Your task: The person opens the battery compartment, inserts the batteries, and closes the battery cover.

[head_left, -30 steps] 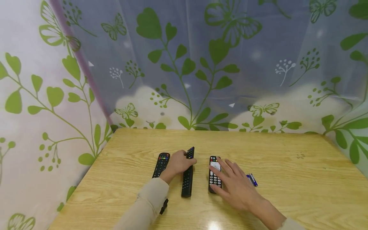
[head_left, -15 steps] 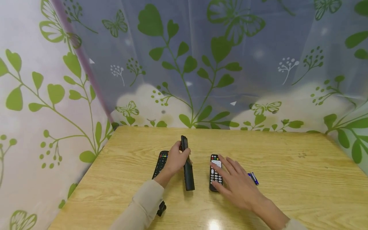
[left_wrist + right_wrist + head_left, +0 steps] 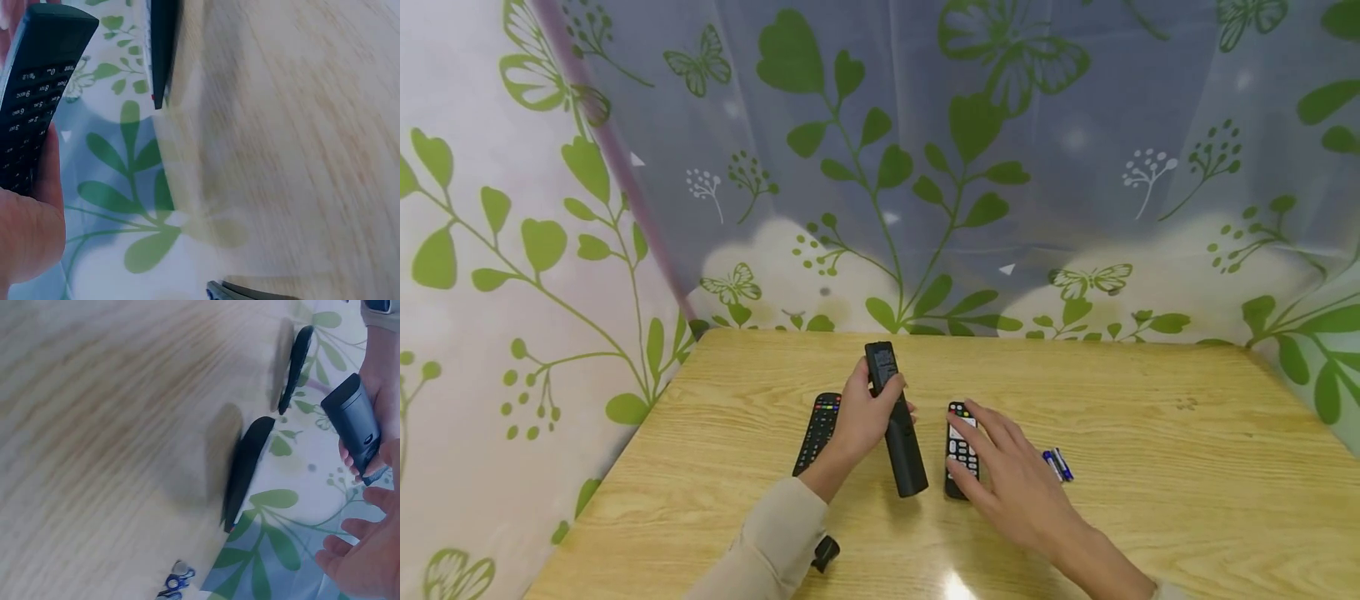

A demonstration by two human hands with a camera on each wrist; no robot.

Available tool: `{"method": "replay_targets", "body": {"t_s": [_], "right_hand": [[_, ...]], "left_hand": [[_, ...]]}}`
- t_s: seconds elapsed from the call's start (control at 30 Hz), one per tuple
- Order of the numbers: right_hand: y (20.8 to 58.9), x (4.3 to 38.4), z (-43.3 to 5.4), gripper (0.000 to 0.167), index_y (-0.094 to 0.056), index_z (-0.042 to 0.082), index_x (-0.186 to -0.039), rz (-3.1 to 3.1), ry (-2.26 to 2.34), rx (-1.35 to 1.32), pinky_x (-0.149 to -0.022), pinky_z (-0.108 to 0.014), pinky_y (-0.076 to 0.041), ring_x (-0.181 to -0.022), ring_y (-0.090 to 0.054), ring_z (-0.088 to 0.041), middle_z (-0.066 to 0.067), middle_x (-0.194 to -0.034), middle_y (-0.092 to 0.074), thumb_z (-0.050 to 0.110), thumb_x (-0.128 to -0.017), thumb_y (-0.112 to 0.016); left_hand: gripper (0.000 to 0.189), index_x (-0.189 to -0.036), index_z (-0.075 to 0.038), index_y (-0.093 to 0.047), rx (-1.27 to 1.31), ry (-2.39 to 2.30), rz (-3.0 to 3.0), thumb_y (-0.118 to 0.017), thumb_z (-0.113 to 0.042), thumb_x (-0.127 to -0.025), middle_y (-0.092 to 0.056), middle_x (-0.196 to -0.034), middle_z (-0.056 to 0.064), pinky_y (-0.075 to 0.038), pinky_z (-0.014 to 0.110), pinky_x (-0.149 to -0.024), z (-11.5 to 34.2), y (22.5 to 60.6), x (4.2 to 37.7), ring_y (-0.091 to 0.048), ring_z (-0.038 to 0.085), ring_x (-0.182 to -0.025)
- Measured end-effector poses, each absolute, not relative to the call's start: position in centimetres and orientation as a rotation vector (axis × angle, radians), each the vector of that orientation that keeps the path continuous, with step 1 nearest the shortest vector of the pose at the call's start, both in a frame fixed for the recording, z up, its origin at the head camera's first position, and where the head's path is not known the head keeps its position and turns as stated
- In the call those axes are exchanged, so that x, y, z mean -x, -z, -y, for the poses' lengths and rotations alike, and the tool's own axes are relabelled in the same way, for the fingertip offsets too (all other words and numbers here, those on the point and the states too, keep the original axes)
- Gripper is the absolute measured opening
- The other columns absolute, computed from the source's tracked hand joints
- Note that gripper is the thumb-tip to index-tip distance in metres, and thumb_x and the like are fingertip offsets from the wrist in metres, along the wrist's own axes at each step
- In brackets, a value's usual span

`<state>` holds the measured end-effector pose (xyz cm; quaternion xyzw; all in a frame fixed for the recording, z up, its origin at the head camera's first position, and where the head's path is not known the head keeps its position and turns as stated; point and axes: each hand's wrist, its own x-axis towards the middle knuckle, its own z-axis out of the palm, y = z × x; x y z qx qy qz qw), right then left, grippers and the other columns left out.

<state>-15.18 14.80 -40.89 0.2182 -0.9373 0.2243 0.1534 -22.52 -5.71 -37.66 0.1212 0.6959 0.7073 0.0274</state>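
Observation:
My left hand (image 3: 867, 412) grips a black remote control (image 3: 904, 450) above the table, its back facing up in the head view. The keypad of this held remote (image 3: 37, 106) shows in the left wrist view, the thumb along its edge. A second black remote with white and coloured keys (image 3: 958, 454) lies on the table under the fingers of my right hand (image 3: 1026, 487). Those fingers are spread and relaxed, apart from that remote (image 3: 249, 469) in the right wrist view. Left of the left hand lies a third black remote (image 3: 816, 429), partly hidden by the forearm.
Two blue-and-silver batteries (image 3: 1057, 465) lie on the wooden table (image 3: 1187, 500) just right of the right hand. A small black object (image 3: 825, 552) shows beside the left sleeve. A leaf-patterned curtain (image 3: 1045, 167) hangs behind the table's far edge.
My left hand has lifted the middle remote off the table and turned it from keys up to back up. The right hand has stayed nearly still over the second remote.

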Motion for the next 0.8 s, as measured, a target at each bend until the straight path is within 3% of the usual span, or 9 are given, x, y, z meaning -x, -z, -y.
{"method": "replay_targets", "body": {"t_s": [0.1,0.23,0.3,0.4,0.5,0.63,0.8], "right_hand": [[40.6,14.9,-14.4,0.050,-0.044,0.022,-0.144,2.675,-0.666,-0.611,-0.094,-0.052,-0.044,-0.132,-0.036,-0.028,-0.004,-0.149,-0.036,0.039,-0.098,-0.052],[40.3,14.7,-14.1,0.047,-0.046,0.023,-0.142,2.712,-0.759,-0.552,-0.092,-0.053,-0.046,-0.131,-0.038,-0.028,-0.004,-0.147,-0.039,0.041,-0.099,-0.050],[39.9,14.6,-14.0,0.047,-0.047,0.022,-0.140,2.751,-0.903,-0.501,-0.091,-0.053,-0.046,-0.128,-0.042,-0.027,-0.004,-0.144,-0.041,0.043,-0.099,-0.049],[39.3,14.5,-13.6,0.046,-0.047,0.020,-0.139,2.789,-1.254,-0.407,-0.090,-0.047,-0.049,-0.117,-0.053,-0.024,-0.005,-0.139,-0.045,0.044,-0.099,-0.048],[38.5,14.5,-13.1,0.047,-0.046,0.015,-0.138,2.765,-1.659,-0.302,-0.081,-0.041,-0.054,-0.101,-0.061,-0.023,-0.008,-0.133,-0.049,0.041,-0.099,-0.049],[38.0,14.7,-12.8,0.055,-0.042,0.009,-0.140,2.740,-1.983,-0.182,-0.066,-0.040,-0.057,-0.085,-0.064,-0.026,-0.013,-0.125,-0.051,0.045,-0.098,-0.049],[38.1,15.0,-12.6,0.065,-0.035,0.003,-0.142,2.713,-2.191,-0.102,-0.057,-0.042,-0.057,-0.076,-0.063,-0.026,-0.022,-0.131,-0.048,0.048,-0.098,-0.047]], "left_hand": [[0.035,-0.129,0.005,-0.036,-0.393,-2.209,-2.151,-0.048,-0.006,-0.098,-0.054,-0.104,0.025,-0.059,0.039,-0.063,5.7,37.3,22.2,-0.066,0.021,-0.069],[0.035,-0.130,0.004,-0.035,-0.403,-2.244,-2.160,-0.048,-0.007,-0.099,-0.054,-0.105,0.023,-0.059,0.039,-0.063,5.5,38.2,22.8,-0.067,0.039,-0.076],[0.035,-0.130,0.003,-0.036,-0.414,-2.261,-2.176,-0.049,-0.008,-0.099,-0.055,-0.105,0.022,-0.059,0.039,-0.063,5.4,38.7,23.1,-0.066,0.042,-0.079],[0.034,-0.129,0.000,-0.037,-0.441,-2.266,-2.218,-0.049,-0.012,-0.100,-0.056,-0.105,0.021,-0.059,0.038,-0.062,5.1,38.8,22.9,-0.068,0.035,-0.077],[0.032,-0.127,-0.004,-0.039,-0.463,-2.278,-2.244,-0.050,-0.018,-0.100,-0.056,-0.104,0.017,-0.059,0.037,-0.063,4.8,38.8,22.6,-0.068,0.025,-0.075],[0.032,-0.126,-0.005,-0.039,-0.520,-2.308,-2.243,-0.051,-0.020,-0.100,-0.056,-0.102,0.018,-0.059,0.037,-0.063,4.5,38.5,22.2,-0.068,0.025,-0.076],[0.031,-0.125,-0.005,-0.040,-0.554,-2.324,-2.254,-0.052,-0.018,-0.100,-0.056,-0.102,0.017,-0.059,0.037,-0.064,4.1,38.3,21.8,-0.067,0.025,-0.076]]}}
